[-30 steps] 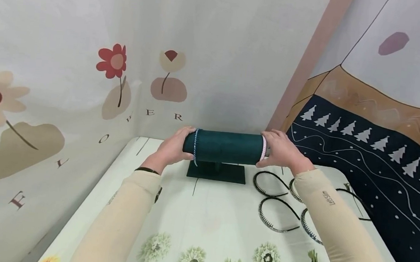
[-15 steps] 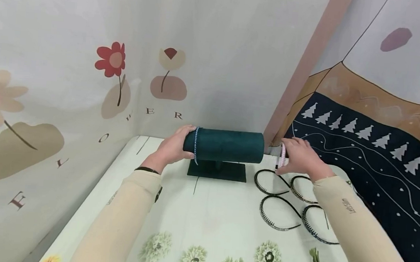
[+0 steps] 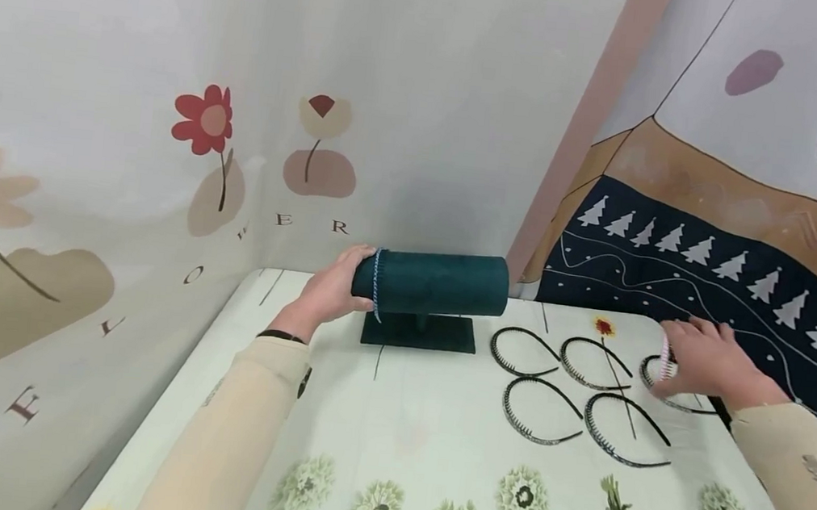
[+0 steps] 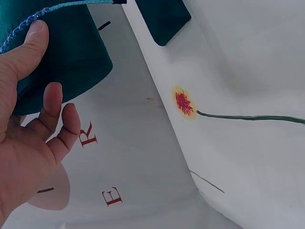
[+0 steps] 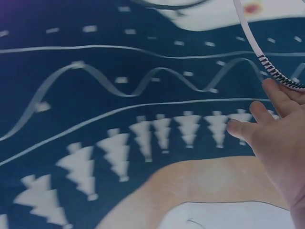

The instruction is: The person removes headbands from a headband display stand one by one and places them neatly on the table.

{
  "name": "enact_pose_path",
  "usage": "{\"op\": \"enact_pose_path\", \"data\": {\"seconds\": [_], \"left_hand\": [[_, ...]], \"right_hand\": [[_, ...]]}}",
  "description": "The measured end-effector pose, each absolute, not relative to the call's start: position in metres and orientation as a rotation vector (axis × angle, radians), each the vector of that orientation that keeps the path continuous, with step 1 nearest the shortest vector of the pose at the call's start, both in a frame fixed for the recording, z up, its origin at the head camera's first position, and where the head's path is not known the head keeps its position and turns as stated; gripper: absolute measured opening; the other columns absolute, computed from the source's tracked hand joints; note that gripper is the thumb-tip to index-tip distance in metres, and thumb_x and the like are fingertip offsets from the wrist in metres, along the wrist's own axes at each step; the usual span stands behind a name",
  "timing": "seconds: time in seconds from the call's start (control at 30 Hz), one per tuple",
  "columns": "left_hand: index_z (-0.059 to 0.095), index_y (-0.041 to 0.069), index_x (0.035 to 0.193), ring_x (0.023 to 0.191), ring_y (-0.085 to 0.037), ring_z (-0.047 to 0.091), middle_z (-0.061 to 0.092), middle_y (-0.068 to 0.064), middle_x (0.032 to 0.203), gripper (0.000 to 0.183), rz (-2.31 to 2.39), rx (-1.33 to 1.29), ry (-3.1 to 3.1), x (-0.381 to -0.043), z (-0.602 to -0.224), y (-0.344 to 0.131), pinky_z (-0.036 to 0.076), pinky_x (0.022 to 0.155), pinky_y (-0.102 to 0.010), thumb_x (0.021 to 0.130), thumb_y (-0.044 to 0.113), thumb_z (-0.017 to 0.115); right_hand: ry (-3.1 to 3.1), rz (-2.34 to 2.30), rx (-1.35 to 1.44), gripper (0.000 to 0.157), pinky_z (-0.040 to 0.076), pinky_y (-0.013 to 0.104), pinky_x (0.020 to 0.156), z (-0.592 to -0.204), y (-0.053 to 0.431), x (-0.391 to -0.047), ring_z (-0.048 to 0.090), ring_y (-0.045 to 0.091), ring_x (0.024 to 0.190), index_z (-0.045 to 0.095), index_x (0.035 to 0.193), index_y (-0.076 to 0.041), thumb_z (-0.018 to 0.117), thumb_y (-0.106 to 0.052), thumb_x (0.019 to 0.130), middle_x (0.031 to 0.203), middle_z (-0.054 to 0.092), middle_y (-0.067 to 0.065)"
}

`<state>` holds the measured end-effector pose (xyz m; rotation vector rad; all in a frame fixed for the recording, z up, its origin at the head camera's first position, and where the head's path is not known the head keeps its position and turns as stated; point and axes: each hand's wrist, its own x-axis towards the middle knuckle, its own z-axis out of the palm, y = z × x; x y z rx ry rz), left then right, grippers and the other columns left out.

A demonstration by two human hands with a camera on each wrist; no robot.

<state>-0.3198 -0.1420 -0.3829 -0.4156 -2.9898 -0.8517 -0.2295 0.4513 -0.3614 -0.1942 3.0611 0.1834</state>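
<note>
A dark green velvet cylinder (image 3: 442, 282) lies level on its stand, above a flat base (image 3: 419, 333). Round its left end sits a blue headband (image 3: 377, 283). My left hand (image 3: 332, 289) grips that end, thumb and fingertips at the headband; in the left wrist view the thumb (image 4: 34, 45) lies against the blue band and other fingers curl below. At the table's right side my right hand (image 3: 709, 361) holds a pink headband (image 3: 665, 354), over a dark headband (image 3: 643, 374). In the right wrist view the pink headband (image 5: 248, 31) shows its toothed inner edge above the fingers.
Several dark toothed headbands lie right of the stand, among them a rear one (image 3: 493, 348) and a front one (image 3: 588, 418). The cloth-covered table (image 3: 424, 410) meets a pale printed curtain (image 3: 434, 128) behind and a navy tree-print cloth (image 3: 739, 316) at right.
My right hand has drawn the pink headband off the cylinder's right end and carried it right, to the table's far right side. My left hand has stayed at the blue headband.
</note>
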Motion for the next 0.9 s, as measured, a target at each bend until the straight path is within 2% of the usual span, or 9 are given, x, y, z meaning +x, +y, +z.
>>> {"op": "enact_pose_path", "data": {"seconds": [0.27,0.4,0.6,0.77,0.9], "left_hand": [[0.022,0.022,0.171,0.155,-0.043,0.039,0.018,-0.007,0.18,0.103,-0.864,-0.423,-2.993,-0.322,-0.384,-0.143,0.041,0.125,-0.064,0.092,0.024,0.087],[0.022,0.021,0.171,0.153,-0.044,0.04,0.018,-0.007,0.18,0.103,-0.853,-0.434,-2.987,-0.324,-0.383,-0.142,0.041,0.124,-0.065,0.092,0.023,0.088],[0.023,0.02,0.171,0.155,-0.043,0.038,0.018,-0.007,0.18,0.103,-0.853,-0.418,-2.993,-0.323,-0.381,-0.142,0.04,0.126,-0.064,0.091,0.023,0.088],[0.023,0.02,0.171,0.155,-0.043,0.039,0.018,-0.007,0.18,0.102,-0.846,-0.418,-2.989,-0.321,-0.38,-0.142,0.041,0.125,-0.064,0.092,0.023,0.088],[0.024,0.02,0.171,0.154,-0.043,0.04,0.02,-0.007,0.18,0.101,-0.856,-0.419,-2.982,-0.319,-0.38,-0.141,0.041,0.125,-0.064,0.092,0.023,0.087]], "right_hand": [[3.006,0.545,-0.239,0.117,0.027,0.088,0.109,-0.385,0.497,-0.186,0.047,0.064,0.128,0.06,0.131,0.014,0.104,-0.051,0.045,0.131,0.064,0.036],[2.974,0.641,-0.314,0.112,0.032,0.087,0.106,-0.404,0.508,-0.169,0.053,0.061,0.122,0.063,0.127,0.012,0.106,-0.046,0.041,0.126,0.067,0.032],[2.956,0.67,-0.396,0.102,0.034,0.086,0.105,-0.429,0.508,-0.164,0.057,0.057,0.119,0.064,0.124,0.008,0.104,-0.031,0.04,0.118,0.069,0.025],[2.962,0.668,-0.432,0.105,0.036,0.086,0.104,-0.439,0.502,-0.166,0.058,0.054,0.116,0.065,0.123,0.006,0.104,-0.036,0.035,0.114,0.069,0.022],[2.945,0.645,-0.437,0.11,0.036,0.087,0.105,-0.445,0.497,-0.164,0.059,0.053,0.116,0.065,0.127,0.008,0.103,-0.041,0.036,0.116,0.07,0.023]]}}
